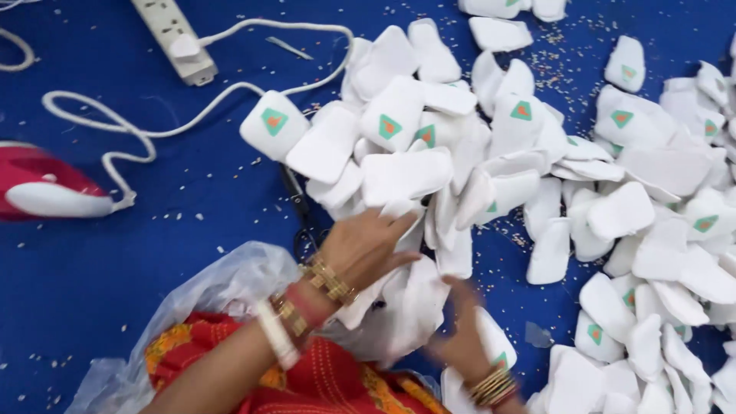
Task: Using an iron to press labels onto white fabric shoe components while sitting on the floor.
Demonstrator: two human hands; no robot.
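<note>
A big heap of white padded fabric pieces (537,153), some bearing a green triangle patch, covers the blue cloth (153,230) from the middle to the right. My left hand (364,245), with gold bangles at the wrist, reaches into the near edge of the heap and pinches a white piece (399,211) between thumb and fingers. My right hand (460,337) is blurred, lower and to the right. It grips a bundle of white pieces (418,307) lying between both hands.
A red and white iron (46,192) lies at the far left, its white cord (130,130) running to a power strip (172,38) at the top. Black scissors (303,218) lie beside the heap. A clear plastic bag (230,284) rests on my red-orange garment (322,383).
</note>
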